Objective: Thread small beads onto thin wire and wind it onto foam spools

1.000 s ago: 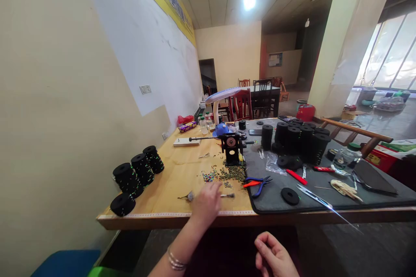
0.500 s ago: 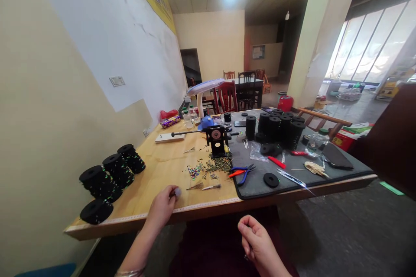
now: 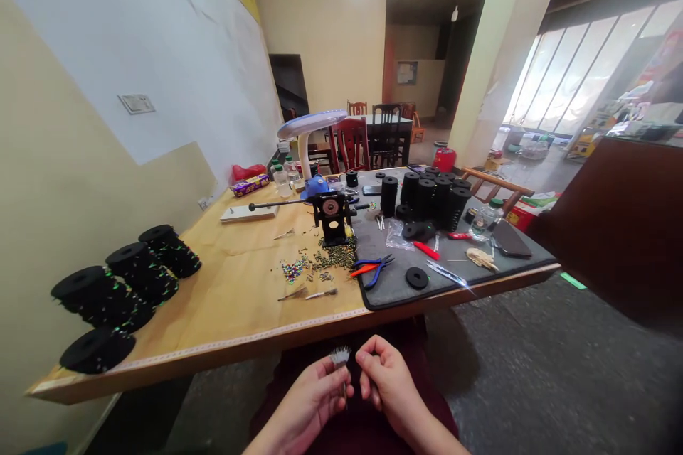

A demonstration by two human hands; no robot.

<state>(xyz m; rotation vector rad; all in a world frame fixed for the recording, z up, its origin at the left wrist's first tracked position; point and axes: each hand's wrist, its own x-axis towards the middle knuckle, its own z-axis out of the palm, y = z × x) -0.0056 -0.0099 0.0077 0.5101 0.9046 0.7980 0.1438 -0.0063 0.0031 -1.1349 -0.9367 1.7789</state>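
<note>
In front of my lap, my left hand (image 3: 323, 387) is closed round a small bristly grey bundle (image 3: 340, 355); its fine tips stick up above the thumb. Close on its right, my right hand (image 3: 385, 373) is pinched, and anything between its fingertips is too small to make out. On the table beyond the hands lie two thin bundles, one brownish (image 3: 293, 293) and one pale with a dark tip (image 3: 321, 293). Behind them are scattered coloured beads (image 3: 293, 270) and a heap of small brassy pieces (image 3: 337, 254), below a black clamp-like device (image 3: 333, 217).
Black foam spools with bright bits (image 3: 131, 274) stand at the table's left. On the grey mat (image 3: 384, 291) lie blue-handled pliers (image 3: 378, 270), a black disc (image 3: 417, 278), tweezers (image 3: 448, 274) and several black spools (image 3: 425, 199). A lamp (image 3: 312, 124) stands at the back.
My left hand has come off the table edge to my lap, bringing the grey bundle beside my right hand. My right hand has shifted left in view. The camera view has turned right.
</note>
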